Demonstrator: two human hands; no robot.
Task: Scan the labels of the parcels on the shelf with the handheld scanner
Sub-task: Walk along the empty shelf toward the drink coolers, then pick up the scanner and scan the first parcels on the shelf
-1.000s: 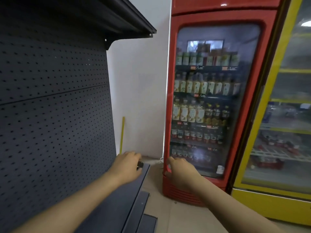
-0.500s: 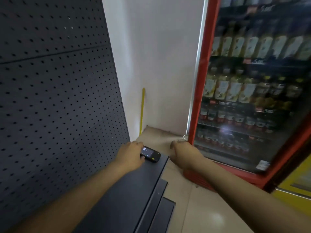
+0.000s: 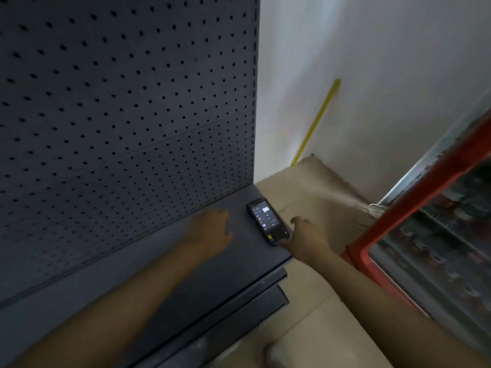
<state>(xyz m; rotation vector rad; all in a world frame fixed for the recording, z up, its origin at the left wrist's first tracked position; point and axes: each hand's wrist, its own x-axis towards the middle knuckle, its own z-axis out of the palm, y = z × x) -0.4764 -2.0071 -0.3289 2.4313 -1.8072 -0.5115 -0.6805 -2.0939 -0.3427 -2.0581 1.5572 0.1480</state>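
Note:
The handheld scanner [image 3: 267, 220], black with a lit screen, lies flat at the right end of the dark shelf [image 3: 207, 274]. My right hand [image 3: 305, 236] comes in from the right and its thumb and fingers hold the scanner's near end. My left hand [image 3: 212, 229] rests palm down on the shelf just left of the scanner, apart from it and holding nothing. No parcels are in view.
A dark pegboard back panel [image 3: 119, 115] rises behind the shelf. Lower shelf edges [image 3: 252, 296] step out below. A yellow rod [image 3: 316, 123] leans on the white wall. A red drinks fridge [image 3: 425, 208] stands at the right, beige floor between.
The view has swung down and left, away from the fridge. My left hand has let go of the scanner and moved left; my right hand has come onto its near end.

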